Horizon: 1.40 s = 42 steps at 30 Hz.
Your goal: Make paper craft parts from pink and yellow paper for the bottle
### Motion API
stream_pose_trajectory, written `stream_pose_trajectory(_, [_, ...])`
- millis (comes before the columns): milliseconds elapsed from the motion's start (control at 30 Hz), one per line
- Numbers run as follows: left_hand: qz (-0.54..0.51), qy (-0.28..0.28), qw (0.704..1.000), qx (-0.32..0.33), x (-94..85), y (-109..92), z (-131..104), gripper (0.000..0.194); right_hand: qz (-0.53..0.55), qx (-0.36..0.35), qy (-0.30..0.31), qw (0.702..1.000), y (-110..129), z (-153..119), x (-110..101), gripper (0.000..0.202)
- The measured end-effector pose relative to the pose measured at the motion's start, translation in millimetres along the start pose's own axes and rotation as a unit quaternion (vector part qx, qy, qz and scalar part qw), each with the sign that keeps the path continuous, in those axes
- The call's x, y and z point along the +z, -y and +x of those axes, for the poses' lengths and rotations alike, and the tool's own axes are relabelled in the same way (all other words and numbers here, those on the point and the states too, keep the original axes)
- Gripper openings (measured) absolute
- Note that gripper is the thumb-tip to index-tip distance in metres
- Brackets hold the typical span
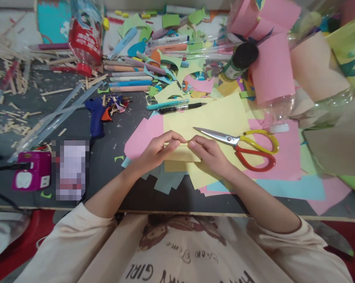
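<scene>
A small piece of yellow paper (183, 153) is pinched along its far edge between both my hands, and that edge looks rolled or folded over. My left hand (162, 147) grips its left part with thumb and forefinger. At the right end, my right hand (206, 150) pinches the same edge. Larger yellow sheets (221, 114) lie beneath. Just right of my right hand rest scissors (230, 139) with one yellow and one red handle, their blades slightly apart or closed; I cannot tell. A black pen (181, 108) and a teal pen (168, 104) lie beyond my hands.
A blue glue gun (95, 116), clear glue sticks (47, 122), a purple box with a cord (32, 171) and a blurred phone (72, 169) lie left. Markers (131, 78) and paper scraps cover the back. Plastic bottles (85, 35), a black-capped jar (239, 61) and pink-wrapped bottles (273, 70) stand or lie around.
</scene>
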<state>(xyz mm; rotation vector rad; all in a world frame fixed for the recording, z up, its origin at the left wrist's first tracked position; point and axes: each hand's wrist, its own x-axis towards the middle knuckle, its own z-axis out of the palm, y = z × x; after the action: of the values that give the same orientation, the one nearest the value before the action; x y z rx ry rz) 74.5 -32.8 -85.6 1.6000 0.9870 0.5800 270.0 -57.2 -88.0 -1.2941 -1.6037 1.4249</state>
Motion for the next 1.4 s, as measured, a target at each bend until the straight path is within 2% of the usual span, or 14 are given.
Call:
stream_pose_trajectory(267, [0.021, 0.007, 0.999, 0.025, -1.2, 2.8, -2.0, 0.038, -0.03, -0.006, -0.013, 0.999, -2.0, 0.4, 0.9, 0.041])
stream_pose_trajectory(467, [0.007, 0.016, 1.0, -0.004, -0.4, 2.8, -0.4, 0.04, -0.048, -0.018, -0.027, 0.998, -3.1, -1.1, 2.6, 0.04])
stream_pose_trajectory(633, [-0.001, 0.001, 1.0, 0.009, -0.2, 2.0, 1.0, 0.037, 0.009, -0.01, -0.056, 0.998, -1.1, 0.3, 2.2, 0.048])
stream_pose_trajectory(833, [-0.019, 0.005, 1.0, 0.013, -0.1, 5.3, -0.6, 0.034, 0.032, 0.008, -0.038, 0.999, 0.5, 2.4, -0.1, 0.054])
stream_pose_trajectory(1100, [-0.055, 0.015, 0.997, -0.042, 0.5, 7.6, -0.1, 0.036, 0.021, -0.007, -0.047, 0.999, 1.9, 2.4, -1.4, 0.048])
stream_pose_trajectory(1267, [-0.047, -0.008, 0.999, -0.017, 0.2, 5.0, 2.2, 0.038, 0.027, -0.004, -0.046, 0.999, -0.2, 2.2, -1.7, 0.047])
stream_pose_trajectory(1400, [-0.007, -0.022, 1.0, 0.015, 2.9, 5.5, -0.5, 0.037, 0.067, 0.025, -0.03, 0.997, 0.0, 2.8, -0.9, 0.048])
